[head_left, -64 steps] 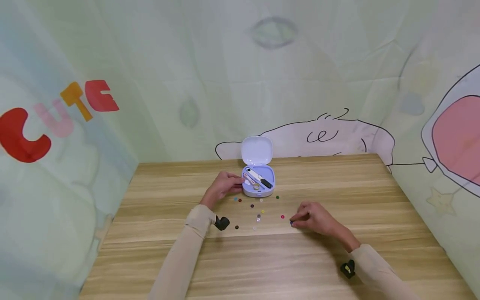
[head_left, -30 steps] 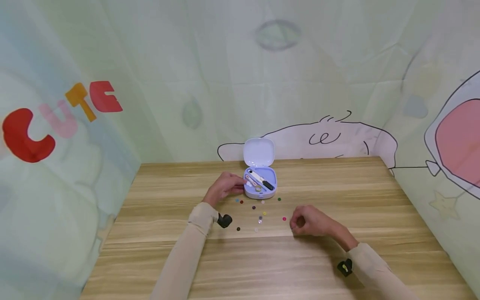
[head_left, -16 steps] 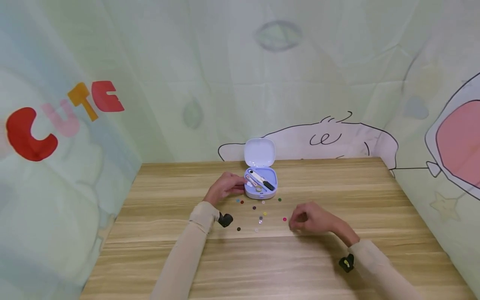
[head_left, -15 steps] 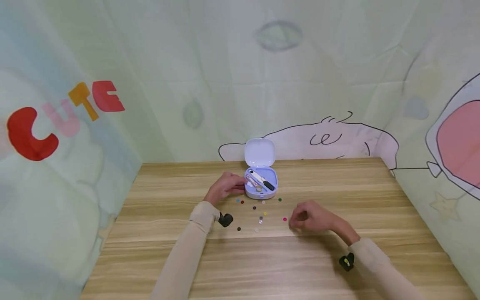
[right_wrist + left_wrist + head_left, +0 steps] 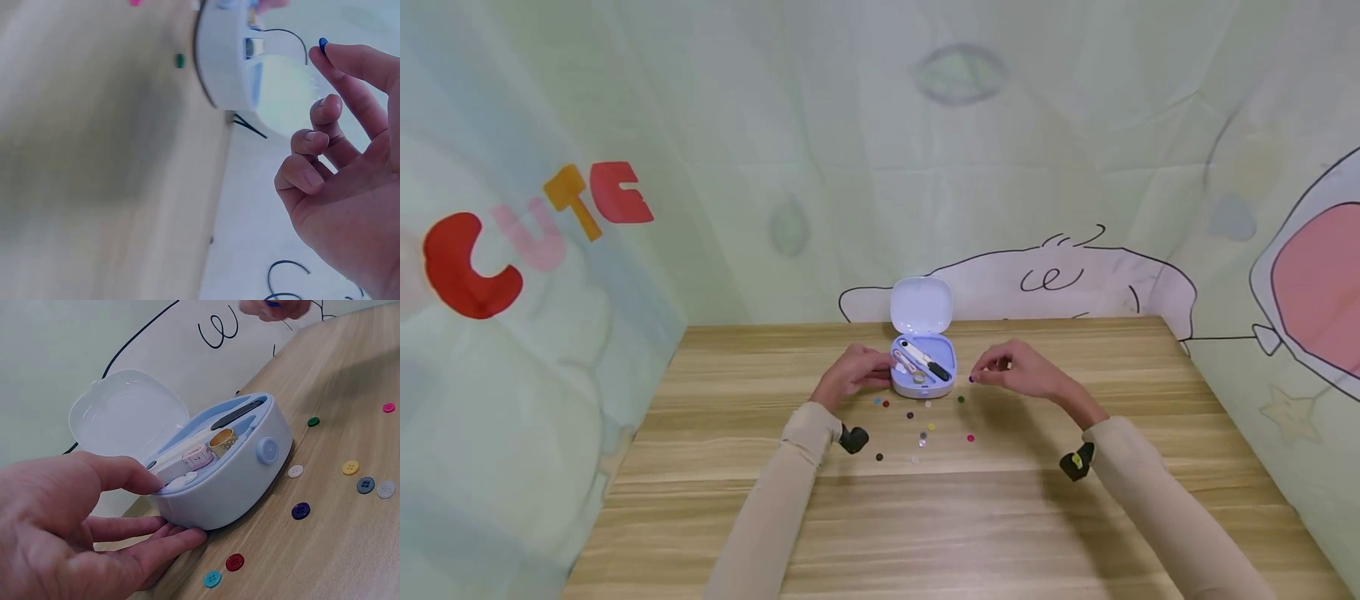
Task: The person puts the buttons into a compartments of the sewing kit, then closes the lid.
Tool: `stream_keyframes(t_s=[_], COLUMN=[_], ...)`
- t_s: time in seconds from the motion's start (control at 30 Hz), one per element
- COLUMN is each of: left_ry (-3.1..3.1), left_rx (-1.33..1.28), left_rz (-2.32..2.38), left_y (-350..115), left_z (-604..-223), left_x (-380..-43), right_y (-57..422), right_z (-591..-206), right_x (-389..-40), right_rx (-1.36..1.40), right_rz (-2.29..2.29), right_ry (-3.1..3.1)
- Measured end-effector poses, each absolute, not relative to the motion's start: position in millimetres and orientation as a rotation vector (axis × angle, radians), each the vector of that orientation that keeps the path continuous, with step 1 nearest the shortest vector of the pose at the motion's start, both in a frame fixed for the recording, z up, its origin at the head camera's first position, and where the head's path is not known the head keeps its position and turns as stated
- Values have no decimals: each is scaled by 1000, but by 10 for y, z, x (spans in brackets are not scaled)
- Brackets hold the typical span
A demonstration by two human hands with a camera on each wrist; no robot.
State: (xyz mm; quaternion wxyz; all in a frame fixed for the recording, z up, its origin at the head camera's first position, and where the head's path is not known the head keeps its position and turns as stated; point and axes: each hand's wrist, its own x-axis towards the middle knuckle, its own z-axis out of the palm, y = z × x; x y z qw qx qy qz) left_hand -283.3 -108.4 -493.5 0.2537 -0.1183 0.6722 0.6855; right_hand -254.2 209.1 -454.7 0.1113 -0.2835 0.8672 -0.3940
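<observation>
A pale blue and white sewing box stands on the table with its lid raised. My left hand holds its left side, thumb over the rim and the other fingers low against the outer wall. Inside lie a small tape measure, a gold thimble and a slim tool with a black handle. Just right of the box, above the table, my right hand pinches a small dark blue button between thumb and index finger; its other fingers curl loosely.
Several loose buttons lie before the box, among them green, purple, red and yellow ones. A pink button is farther right, a black button nearer me. A printed curtain hangs behind the table.
My right hand, earlier low on the table right of the pink button, has risen and moved away from me toward the box, carrying the blue button. My left hand stays at the box.
</observation>
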Motion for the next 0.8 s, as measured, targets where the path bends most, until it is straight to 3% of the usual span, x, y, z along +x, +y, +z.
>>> stream_keyframes(t_s=[0.5,0.8], left_ry=[1841,1844], left_rx=[-329,-327], left_rz=[1848,1857], left_y=[-1077,-1083], left_z=[-4931,-4942], left_x=[-2847,-2828], right_y=[1750,1489], right_z=[-4109,-4218], right_x=[-2958,-3170], right_rx=[-692,-566], right_rz=[-1142,-1121], right_ry=[2615,2593])
